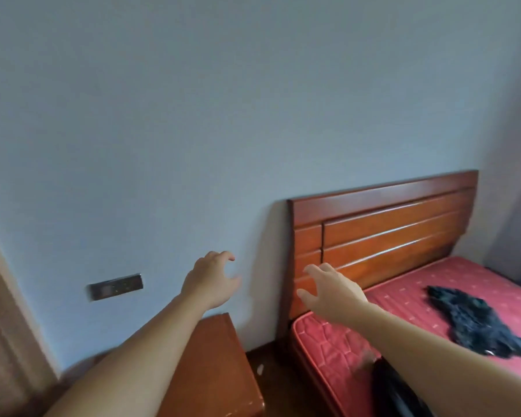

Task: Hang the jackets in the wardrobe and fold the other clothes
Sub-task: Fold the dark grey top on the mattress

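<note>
While both bare arms are reaching forward into the room, neither hand is holding anything. The left hand (212, 278) is hanging in the air in front of the pale blue wall (193, 115), to the left of the wooden headboard (385, 233), with its fingers loosely curved and spread and nothing inside them. The right hand (333, 288) is stretching out in front of the headboard's left end, fingers extended and relaxed, palm facing down; whether the fingertips are touching the wood cannot be told.

A red patterned mattress (337, 350) is lying below and in front of the headboard, running toward the lower right. A dark, fuzzy garment (475, 320) is lying crumpled on the mattress, well to the right of the headboard's left end and near the right edge of the view, apart from both hands. Another dark item (394, 389) is showing at the mattress's near edge, beneath the right forearm; what it is cannot be told.

A reddish-brown bedside cabinet (217, 362) is standing to the left of the headboard, against the wall, beneath the left forearm. A dark rectangular switch panel (115, 286) is sitting on the wall further left of the headboard. A light brown door frame (0, 311) is filling the far left edge.
</note>
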{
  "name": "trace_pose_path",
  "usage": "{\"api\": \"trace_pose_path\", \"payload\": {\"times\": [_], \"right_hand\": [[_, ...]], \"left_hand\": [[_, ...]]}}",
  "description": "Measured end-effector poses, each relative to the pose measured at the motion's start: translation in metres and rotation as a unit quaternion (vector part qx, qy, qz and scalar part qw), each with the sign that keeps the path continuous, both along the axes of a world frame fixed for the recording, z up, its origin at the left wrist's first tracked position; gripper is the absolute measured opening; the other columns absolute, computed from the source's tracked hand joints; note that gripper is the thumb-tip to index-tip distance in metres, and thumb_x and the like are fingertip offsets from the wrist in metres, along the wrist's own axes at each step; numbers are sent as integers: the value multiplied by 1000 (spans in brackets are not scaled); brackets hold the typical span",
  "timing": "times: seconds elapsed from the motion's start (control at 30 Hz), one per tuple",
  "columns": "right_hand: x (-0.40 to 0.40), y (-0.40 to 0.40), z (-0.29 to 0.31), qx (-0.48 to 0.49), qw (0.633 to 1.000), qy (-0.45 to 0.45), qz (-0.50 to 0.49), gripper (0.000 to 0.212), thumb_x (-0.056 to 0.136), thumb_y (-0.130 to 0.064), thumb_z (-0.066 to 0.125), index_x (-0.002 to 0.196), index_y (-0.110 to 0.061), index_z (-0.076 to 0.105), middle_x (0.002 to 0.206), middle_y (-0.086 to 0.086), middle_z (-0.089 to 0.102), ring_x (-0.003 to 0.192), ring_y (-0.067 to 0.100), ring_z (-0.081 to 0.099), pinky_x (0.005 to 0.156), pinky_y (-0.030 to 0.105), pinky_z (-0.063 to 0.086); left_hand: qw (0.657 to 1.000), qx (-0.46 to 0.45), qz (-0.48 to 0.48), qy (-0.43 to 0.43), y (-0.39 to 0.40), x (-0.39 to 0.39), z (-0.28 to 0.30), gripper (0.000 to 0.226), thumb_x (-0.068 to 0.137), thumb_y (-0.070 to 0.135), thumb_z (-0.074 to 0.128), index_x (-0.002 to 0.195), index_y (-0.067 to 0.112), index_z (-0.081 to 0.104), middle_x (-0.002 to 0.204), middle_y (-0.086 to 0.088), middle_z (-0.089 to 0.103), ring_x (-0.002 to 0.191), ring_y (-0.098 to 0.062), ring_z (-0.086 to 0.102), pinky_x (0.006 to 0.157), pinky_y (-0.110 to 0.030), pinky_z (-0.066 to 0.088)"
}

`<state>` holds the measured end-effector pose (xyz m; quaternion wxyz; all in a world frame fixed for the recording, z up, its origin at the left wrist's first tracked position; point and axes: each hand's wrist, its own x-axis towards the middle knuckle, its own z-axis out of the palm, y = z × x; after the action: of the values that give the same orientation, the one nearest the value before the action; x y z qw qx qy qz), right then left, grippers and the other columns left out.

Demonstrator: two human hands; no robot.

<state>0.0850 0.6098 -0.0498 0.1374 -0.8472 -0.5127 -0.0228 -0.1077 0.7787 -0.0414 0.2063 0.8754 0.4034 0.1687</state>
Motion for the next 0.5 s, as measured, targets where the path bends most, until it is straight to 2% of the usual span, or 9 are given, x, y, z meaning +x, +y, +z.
{"api": "trace_pose_path", "payload": {"times": [0.1, 0.23, 0.37, 0.5], "right_hand": [[41, -85, -7, 7, 997, 26, -78, 51, 87, -57, 49, 130, -30, 44, 121, -4, 51, 108, 20, 59, 77, 33, 47], [89, -199, -16, 11, 987, 47, -152, 50, 85, -58, 50, 127, -30, 46, 118, -4, 52, 107, 20, 59, 85, 37, 50], [134, -322, -26, 0, 975, 60, -213, 55, 87, -58, 49, 134, -30, 41, 125, -4, 50, 108, 21, 58, 84, 37, 50], [176, -429, -31, -5, 961, 67, -270, 52, 88, -58, 48, 133, -31, 42, 126, -7, 50, 104, 17, 59, 81, 36, 52]], "left_hand": [[998, -4, -63, -11, -65, 60, -3, 46, 84, 36, 59, 129, 29, 54, 130, 0, 52, 121, -21, 50, 100, -38, 44], [989, -7, -150, -12, -165, 145, -14, 45, 84, 35, 61, 128, 28, 56, 130, 2, 53, 120, -19, 51, 102, -36, 43], [973, 1, -227, 31, -276, 225, -23, 46, 83, 42, 58, 128, 33, 52, 133, 4, 50, 122, -19, 49, 100, -39, 44], [954, 28, -289, 73, -367, 291, -31, 47, 85, 42, 54, 131, 35, 49, 135, 6, 47, 123, -18, 44, 99, -37, 43]]}}
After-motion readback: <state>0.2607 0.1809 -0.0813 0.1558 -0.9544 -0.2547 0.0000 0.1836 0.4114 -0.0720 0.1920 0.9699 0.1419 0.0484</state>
